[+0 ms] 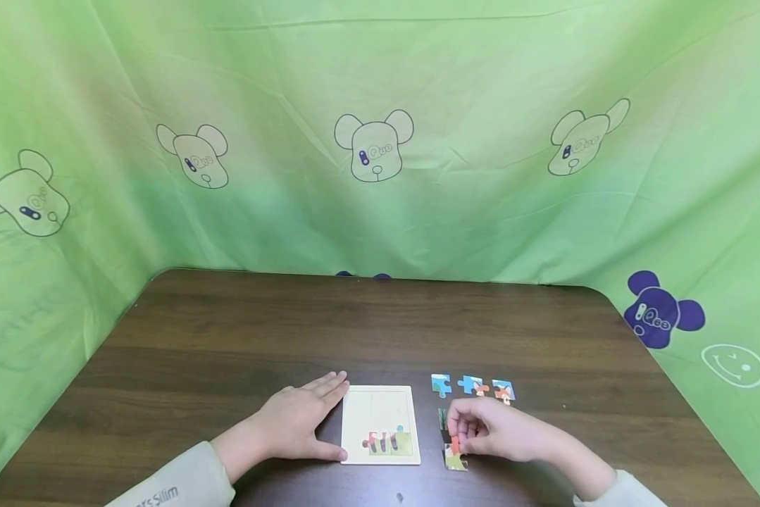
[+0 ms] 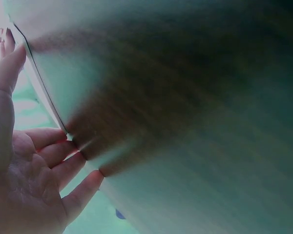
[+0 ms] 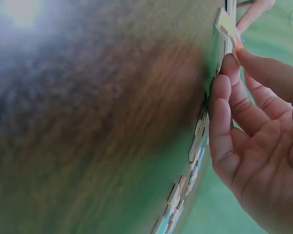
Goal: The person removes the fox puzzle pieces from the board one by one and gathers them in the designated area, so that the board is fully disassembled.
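A square pale puzzle tray lies near the front of the table, with joined jigsaw pieces in its lower right part. My left hand lies flat at the tray's left side, thumb and fingertips touching its edge; the left wrist view shows the fingers spread and nearly straight along the rim. To the right of the tray, my right hand pinches a green-and-orange jigsaw piece between thumb and fingers. In the right wrist view that piece is tilted. A dark green piece is partly hidden behind the fingers.
Beyond the right hand lie a blue piece, a blue-and-orange piece and a fox-faced piece. The brown table ends against a green printed cloth at the back and sides.
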Demonstrator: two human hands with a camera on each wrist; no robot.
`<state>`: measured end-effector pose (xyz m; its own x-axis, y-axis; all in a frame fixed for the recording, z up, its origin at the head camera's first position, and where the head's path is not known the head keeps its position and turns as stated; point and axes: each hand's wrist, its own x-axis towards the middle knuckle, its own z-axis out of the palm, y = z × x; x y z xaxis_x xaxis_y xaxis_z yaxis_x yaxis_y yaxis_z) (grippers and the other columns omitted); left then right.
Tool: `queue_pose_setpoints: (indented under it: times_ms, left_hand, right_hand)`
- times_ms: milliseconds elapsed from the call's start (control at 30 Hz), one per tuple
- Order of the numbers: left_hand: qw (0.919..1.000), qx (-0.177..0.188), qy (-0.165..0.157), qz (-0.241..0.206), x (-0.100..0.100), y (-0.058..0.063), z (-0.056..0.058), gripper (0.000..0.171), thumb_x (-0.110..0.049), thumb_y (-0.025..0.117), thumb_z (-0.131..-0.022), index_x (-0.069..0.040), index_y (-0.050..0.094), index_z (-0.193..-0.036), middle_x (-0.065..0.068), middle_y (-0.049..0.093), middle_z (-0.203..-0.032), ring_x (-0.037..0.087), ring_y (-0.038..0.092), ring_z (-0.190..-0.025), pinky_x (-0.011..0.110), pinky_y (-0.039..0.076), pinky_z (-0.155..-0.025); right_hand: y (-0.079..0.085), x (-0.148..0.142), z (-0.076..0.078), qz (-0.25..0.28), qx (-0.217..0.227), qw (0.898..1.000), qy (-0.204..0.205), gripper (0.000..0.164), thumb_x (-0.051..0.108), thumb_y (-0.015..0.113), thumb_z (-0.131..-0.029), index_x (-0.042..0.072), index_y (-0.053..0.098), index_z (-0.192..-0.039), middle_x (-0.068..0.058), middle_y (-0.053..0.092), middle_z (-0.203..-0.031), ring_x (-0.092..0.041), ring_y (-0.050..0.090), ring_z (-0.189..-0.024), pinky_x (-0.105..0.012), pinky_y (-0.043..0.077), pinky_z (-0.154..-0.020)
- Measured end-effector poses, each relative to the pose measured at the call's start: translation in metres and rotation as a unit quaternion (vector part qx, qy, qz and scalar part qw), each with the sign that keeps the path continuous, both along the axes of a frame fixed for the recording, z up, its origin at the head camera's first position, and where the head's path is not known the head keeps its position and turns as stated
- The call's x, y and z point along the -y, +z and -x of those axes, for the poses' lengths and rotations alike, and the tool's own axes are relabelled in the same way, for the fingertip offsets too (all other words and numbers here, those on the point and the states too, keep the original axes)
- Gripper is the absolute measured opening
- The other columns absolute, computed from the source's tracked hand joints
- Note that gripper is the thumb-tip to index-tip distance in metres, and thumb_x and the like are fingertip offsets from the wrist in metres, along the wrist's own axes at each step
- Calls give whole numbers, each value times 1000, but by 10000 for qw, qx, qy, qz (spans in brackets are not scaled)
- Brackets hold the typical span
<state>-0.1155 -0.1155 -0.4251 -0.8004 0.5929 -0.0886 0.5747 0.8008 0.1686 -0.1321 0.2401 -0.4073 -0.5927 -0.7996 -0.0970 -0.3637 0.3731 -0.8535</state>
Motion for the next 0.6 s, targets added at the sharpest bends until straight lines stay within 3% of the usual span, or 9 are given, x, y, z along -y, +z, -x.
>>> queue_pose_setpoints:
  times_ms: [167,600]
  left_hand:
    - [10000,-15,1,0,0,0,0,100,-72,65,-77,-8,43,-150,6,39,-159,20,39,-147,52,53,-94]
    - [10000,55,46,-40,0,1,-1,100,-72,66,-77,-8,43,-150,6,39,-159,20,38,-147,52,52,-96]
  right_hand:
    - [1,0,-2,-226,-200,9995,-45,13,0,66,-88,10,60,-93,10,56,-77,5,50,-71,-18,48,-61]
    - [1,-1,0,-395,-804,9959,-79,11,3,69,-89,10,62,-95,8,56,-77,6,48,-72,-18,47,-60]
